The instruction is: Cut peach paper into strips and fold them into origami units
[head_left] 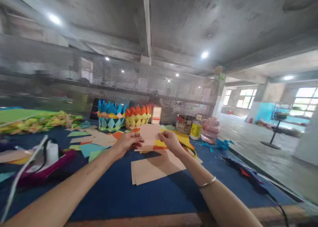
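Note:
A pale peach sheet of paper (150, 132) is held up above the table between my two hands. My left hand (128, 143) pinches its left edge, and my right hand (171, 141) pinches the right edge. Below them, overlapping larger peach sheets (155, 169) lie flat on the blue tabletop. A yellow sheet (182, 138) sits behind my right hand. Close to that hand are scissors with yellow handles (191, 151), partly hidden by it. Peach, green and blue paper pieces (93, 149) are scattered beside my left hand.
Folded-paper baskets, one blue-topped (111, 117) and one orange-topped (137, 117), stand behind. Toward the right are a yellow-labelled bottle (196, 128), a pink container (210, 131) and a dark corded tool (244, 170). A purple tray (44, 172) and white cable (21, 175) lie left.

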Available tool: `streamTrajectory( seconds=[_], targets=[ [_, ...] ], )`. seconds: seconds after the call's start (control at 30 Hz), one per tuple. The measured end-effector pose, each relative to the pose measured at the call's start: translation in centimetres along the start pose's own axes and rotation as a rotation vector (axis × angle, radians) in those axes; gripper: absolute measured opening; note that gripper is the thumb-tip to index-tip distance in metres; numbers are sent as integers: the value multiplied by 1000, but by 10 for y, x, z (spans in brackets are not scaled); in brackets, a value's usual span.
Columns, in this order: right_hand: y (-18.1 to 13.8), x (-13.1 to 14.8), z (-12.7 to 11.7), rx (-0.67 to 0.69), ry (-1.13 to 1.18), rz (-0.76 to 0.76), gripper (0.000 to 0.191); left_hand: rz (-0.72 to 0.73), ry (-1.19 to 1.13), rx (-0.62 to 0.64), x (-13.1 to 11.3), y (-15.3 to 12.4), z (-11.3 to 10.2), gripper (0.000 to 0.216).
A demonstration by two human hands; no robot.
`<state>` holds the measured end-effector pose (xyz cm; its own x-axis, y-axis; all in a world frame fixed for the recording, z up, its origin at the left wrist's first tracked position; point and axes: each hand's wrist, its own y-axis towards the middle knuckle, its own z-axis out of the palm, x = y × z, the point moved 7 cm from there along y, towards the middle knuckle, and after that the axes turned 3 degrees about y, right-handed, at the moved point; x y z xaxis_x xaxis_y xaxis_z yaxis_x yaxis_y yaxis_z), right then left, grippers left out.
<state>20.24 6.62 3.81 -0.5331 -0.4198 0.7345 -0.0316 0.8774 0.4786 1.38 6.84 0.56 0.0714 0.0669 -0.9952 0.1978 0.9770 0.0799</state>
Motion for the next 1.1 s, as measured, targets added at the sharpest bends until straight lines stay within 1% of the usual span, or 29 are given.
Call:
streamTrajectory(
  seconds=[0.1, 0.2, 0.37, 0.5, 0.6, 0.73, 0.8, 0.87, 0.93, 1.0, 1.03, 1.1],
  targets=[
    [5, -9, -14, -45, 8, 23, 29, -26, 43, -38, 8, 4, -5, 18],
    [6, -16, -18, -32, 5, 63, 26, -46, 75, -48, 14, 8, -6, 19],
    [-2, -22, -2, 97, -35, 113, 27, -13, 96, -128, 14, 14, -16, 18],
    [-10, -27, 5, 153, -160, 139, 19, 29, 127, -153, 13, 16, -21, 20],
    [-11, -29, 2, 155, -241, 123, 20, 47, 140, -138, 14, 17, -22, 24],
    [-5, -25, -7, 126, -261, 91, 13, 62, 123, -138, 12, 17, -21, 28],
    [-2, -20, -8, 107, -241, 68, 15, 74, 100, -145, 8, 14, -20, 31],
    [-1, -14, -5, 106, -209, 37, 20, 84, 51, -118, 4, 10, -14, 34],
    [-4, -6, 2, 142, -153, 2, 23, 81, -13, -20, 1, 6, -4, 38],
    [-8, 2, 11, 214, -55, -37, 25, 81, -37, 92, 0, 3, 6, 38],
    [-10, 6, 14, 259, -11, -55, 26, 68, -36, 105, 1, 3, 8, 36],
    [-16, 11, 19, 374, 7, -73, 30, 42, -51, 39, 4, 5, 2, 32]
  ],
)
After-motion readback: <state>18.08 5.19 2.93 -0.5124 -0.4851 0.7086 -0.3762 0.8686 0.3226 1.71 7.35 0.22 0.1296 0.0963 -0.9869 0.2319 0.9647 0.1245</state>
